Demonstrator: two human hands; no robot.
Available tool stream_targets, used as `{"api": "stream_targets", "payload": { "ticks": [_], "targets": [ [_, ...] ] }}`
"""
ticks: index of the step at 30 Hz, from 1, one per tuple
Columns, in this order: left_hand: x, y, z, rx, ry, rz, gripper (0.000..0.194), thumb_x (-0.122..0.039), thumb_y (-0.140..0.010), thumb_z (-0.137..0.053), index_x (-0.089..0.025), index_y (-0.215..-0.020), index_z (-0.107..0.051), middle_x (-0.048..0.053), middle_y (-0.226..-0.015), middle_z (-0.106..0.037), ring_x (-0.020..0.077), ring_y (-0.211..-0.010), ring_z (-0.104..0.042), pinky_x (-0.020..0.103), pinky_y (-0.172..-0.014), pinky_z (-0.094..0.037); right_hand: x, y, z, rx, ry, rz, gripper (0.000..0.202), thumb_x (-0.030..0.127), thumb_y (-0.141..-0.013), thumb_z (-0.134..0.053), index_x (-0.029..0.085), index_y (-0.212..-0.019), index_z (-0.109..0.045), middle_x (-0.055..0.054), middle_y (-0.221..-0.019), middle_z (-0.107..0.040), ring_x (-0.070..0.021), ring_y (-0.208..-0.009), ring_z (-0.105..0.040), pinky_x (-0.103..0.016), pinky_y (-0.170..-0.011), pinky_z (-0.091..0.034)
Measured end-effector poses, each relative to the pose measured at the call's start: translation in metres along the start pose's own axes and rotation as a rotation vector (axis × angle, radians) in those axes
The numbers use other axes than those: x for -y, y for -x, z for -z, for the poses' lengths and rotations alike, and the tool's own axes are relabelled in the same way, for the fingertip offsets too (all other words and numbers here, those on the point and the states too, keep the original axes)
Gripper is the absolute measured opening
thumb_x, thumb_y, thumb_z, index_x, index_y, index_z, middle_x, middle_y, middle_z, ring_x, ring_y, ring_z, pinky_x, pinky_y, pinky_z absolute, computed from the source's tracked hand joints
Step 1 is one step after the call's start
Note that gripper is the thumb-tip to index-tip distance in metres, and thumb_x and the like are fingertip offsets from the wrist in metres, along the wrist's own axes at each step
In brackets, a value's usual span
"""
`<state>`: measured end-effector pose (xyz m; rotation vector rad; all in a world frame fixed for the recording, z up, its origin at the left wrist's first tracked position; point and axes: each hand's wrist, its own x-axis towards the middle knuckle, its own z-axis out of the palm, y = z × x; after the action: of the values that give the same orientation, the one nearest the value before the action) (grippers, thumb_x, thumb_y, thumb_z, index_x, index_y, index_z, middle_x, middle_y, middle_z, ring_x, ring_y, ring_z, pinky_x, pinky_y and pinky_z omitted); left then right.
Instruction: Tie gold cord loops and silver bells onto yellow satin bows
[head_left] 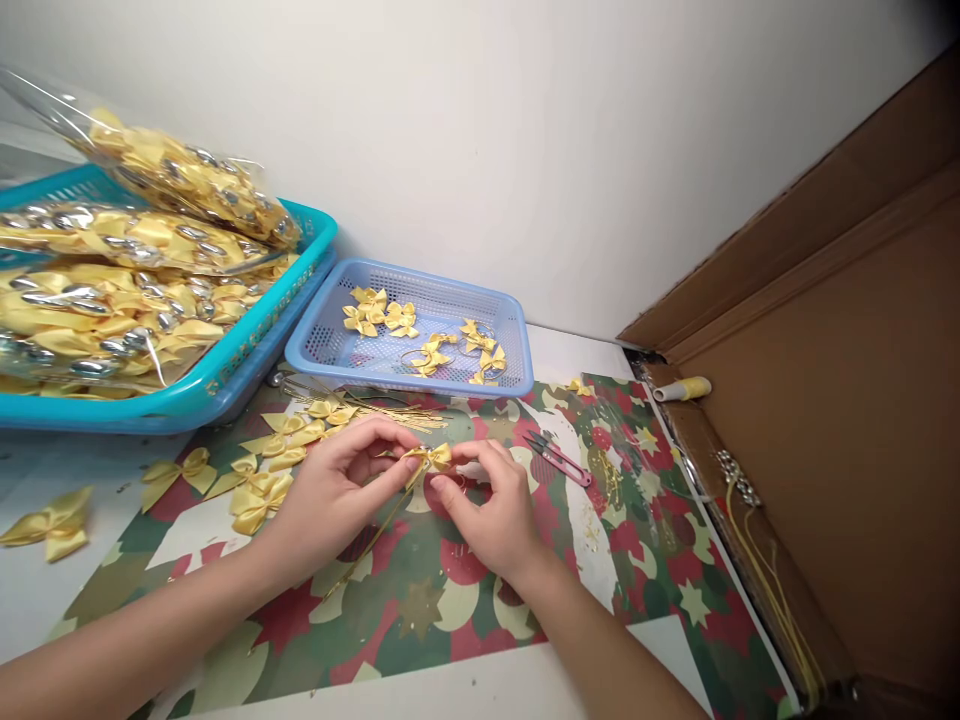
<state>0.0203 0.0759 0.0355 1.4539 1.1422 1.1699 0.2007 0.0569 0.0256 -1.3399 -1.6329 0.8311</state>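
Between my two hands, above the patterned paper, is a small yellow ribbon bow [438,457]. My left hand [352,470] pinches its left side, with a thin gold cord [367,550] trailing down and left from it. On the bow's right side, my right hand [491,500] has its thumb and forefinger closed. Several loose yellow bows [259,500] lie just left of my left hand. Beyond it is a bundle of gold cords [405,412]. A pair of pink-handled thread snips [559,460] rests to the right of my right hand.
A blue basket [322,365] holding several bows with cord stands behind my hands. To the left, a turquoise basket [247,350] carries clear bags [142,300] of yellow bows with silvery pieces. A cardboard wall [840,380] borders the right, with a yellow-and-white tube [682,389] beside it.
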Motion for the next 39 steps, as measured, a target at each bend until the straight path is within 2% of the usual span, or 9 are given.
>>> {"api": "stream_targets", "payload": {
  "ticks": [2,8,16,20,28,31,34,39],
  "targets": [
    [0.0,0.001,0.001,0.015,-0.008,0.01,0.01,-0.032,-0.082,-0.072,-0.024,-0.086,-0.073,0.003,-0.085,-0.069,0.0183,-0.073,-0.067,0.026,-0.063,-0.059,0.0,0.001,0.001,0.019,0.011,0.016,0.001,0.023,-0.083,-0.067,0.023,-0.084,-0.067,-0.005,-0.084,-0.072,-0.0213,-0.084,-0.064,-0.034,-0.075,-0.054],
    [0.004,-0.001,0.003,0.082,-0.08,-0.034,0.01,-0.031,-0.084,-0.071,-0.026,-0.088,-0.078,0.004,-0.087,-0.07,0.0194,-0.08,-0.068,0.026,-0.067,-0.059,0.003,0.0,0.004,0.012,0.039,0.06,0.01,0.022,-0.089,-0.062,0.022,-0.083,-0.07,-0.004,-0.08,-0.074,-0.0209,-0.079,-0.065,-0.037,-0.08,-0.048],
    [0.005,0.0,0.001,0.146,0.014,0.171,0.016,-0.036,-0.08,-0.074,-0.022,-0.085,-0.077,0.003,-0.08,-0.075,0.019,-0.07,-0.071,0.026,-0.061,-0.06,-0.001,0.0,0.005,-0.049,0.055,0.157,0.014,0.018,-0.091,-0.064,0.022,-0.086,-0.076,0.0,-0.076,-0.077,-0.0167,-0.069,-0.065,-0.035,-0.078,-0.044],
    [0.003,-0.002,0.001,0.126,-0.032,0.17,0.017,-0.037,-0.078,-0.073,-0.02,-0.08,-0.076,0.003,-0.076,-0.074,0.018,-0.066,-0.069,0.025,-0.056,-0.056,-0.002,-0.002,0.007,-0.102,0.119,0.207,0.015,0.014,-0.09,-0.065,0.021,-0.082,-0.075,0.0,-0.079,-0.079,-0.0173,-0.073,-0.067,-0.036,-0.079,-0.042],
    [0.004,-0.003,0.0,0.214,-0.077,0.217,0.019,-0.037,-0.078,-0.07,-0.019,-0.078,-0.074,0.002,-0.069,-0.071,0.016,-0.059,-0.062,0.025,-0.051,-0.05,-0.003,-0.006,0.012,-0.177,0.184,0.258,0.016,0.013,-0.089,-0.062,0.02,-0.077,-0.069,0.0,-0.075,-0.075,-0.0172,-0.071,-0.065,-0.034,-0.076,-0.041],
    [0.004,-0.004,0.001,0.229,-0.125,0.175,0.019,-0.036,-0.08,-0.066,-0.019,-0.078,-0.074,0.003,-0.073,-0.07,0.0166,-0.062,-0.062,0.025,-0.053,-0.05,-0.004,-0.006,0.013,-0.174,0.153,0.24,0.016,0.014,-0.089,-0.061,0.02,-0.076,-0.068,-0.001,-0.074,-0.073,-0.0173,-0.071,-0.064,-0.034,-0.076,-0.042],
    [0.004,-0.006,0.004,0.259,-0.238,0.077,0.02,-0.031,-0.082,-0.058,-0.02,-0.077,-0.073,0.003,-0.074,-0.068,0.0173,-0.065,-0.061,0.026,-0.055,-0.048,-0.004,-0.006,0.014,-0.159,0.114,0.217,0.018,0.016,-0.09,-0.06,0.02,-0.074,-0.066,-0.001,-0.071,-0.071,-0.0175,-0.07,-0.063,-0.034,-0.074,-0.043],
    [0.002,-0.004,0.005,0.315,-0.394,-0.028,0.018,-0.026,-0.084,-0.052,-0.02,-0.082,-0.069,-0.002,-0.062,-0.057,0.0151,-0.056,-0.051,0.025,-0.051,-0.039,-0.002,-0.005,0.014,-0.088,0.058,0.188,0.017,0.018,-0.09,-0.06,0.021,-0.074,-0.067,-0.001,-0.072,-0.071,-0.0172,-0.07,-0.064,-0.033,-0.074,-0.044]
  ]
}}
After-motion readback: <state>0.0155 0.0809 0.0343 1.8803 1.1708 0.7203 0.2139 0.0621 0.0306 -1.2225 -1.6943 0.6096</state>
